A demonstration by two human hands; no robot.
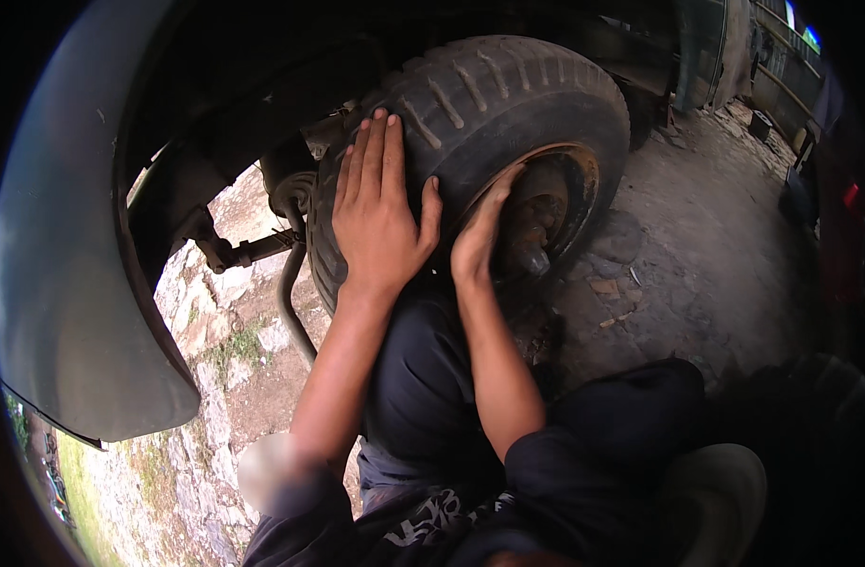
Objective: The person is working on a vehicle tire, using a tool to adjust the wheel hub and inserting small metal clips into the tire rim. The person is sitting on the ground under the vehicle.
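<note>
A large black tyre [536, 118] with deep tread grooves fills the upper middle, mounted on a rusty wheel rim [583, 161] with a hub [531, 222] at its centre. My left hand [380, 208] lies flat on the tyre's tread and shoulder, fingers stretched out and thumb apart. My right hand [481, 231] is turned edge-on against the tyre's sidewall by the rim, its fingers straight and pointing up toward the rim's edge. Neither hand has anything in its grasp. Part of the right palm is hidden from view.
A dark vehicle fender [83, 236] curves down on the left. Behind the tyre run a suspension rod [253, 250] and a bent pipe [291, 293]. Stony ground [224, 350] lies below, with broken bits [616, 293] on the dirt to the right. My knees are close to the wheel.
</note>
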